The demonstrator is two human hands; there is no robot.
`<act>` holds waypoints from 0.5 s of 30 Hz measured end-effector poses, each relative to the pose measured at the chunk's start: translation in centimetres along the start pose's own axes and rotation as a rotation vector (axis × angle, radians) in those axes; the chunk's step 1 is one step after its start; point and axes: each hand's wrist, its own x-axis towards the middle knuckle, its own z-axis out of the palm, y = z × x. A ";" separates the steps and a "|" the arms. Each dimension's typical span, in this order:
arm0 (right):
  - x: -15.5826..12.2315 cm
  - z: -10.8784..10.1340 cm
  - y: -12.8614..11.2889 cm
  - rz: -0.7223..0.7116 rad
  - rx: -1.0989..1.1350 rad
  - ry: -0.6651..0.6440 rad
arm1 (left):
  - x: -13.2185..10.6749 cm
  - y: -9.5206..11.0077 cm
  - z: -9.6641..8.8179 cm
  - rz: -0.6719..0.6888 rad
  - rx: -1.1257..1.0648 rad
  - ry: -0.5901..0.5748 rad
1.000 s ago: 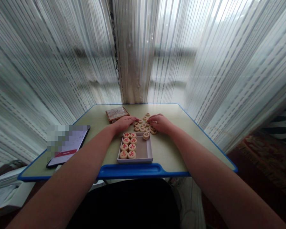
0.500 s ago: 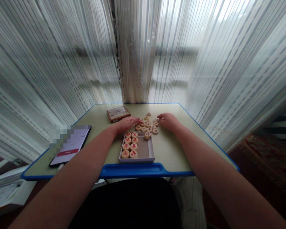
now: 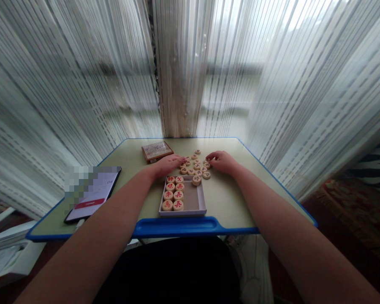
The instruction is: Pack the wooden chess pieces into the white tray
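Note:
Round wooden chess pieces (image 3: 196,165) lie loose in a cluster on the small table (image 3: 221,202). My left hand (image 3: 166,163) rests flat at the cluster's left edge, fingers stretched toward the pieces. My right hand (image 3: 222,161) lies at the cluster's right edge, its fingers curled onto the nearest pieces. In front of the cluster stands a shallow white box (image 3: 194,202); several red-marked pieces fill its left side in two columns, and one piece sits on its far rim. What the right fingertips hold, if anything, is hidden.
A brown box lid (image 3: 156,150) lies at the back left of the table. A phone (image 3: 93,193) rests near the left edge. The table has a blue rim with a handle (image 3: 177,226) in front. Sheer striped curtains (image 3: 82,84) hang close behind and beside it.
My right hand moved right off the pieces, then slid slightly back left to the cluster's edge. My left hand stayed at the cluster's left side.

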 end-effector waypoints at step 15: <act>0.6 1.6 -1.5 -0.109 0.010 -0.052 | 0.3 -0.3 0.5 -0.062 -0.120 0.002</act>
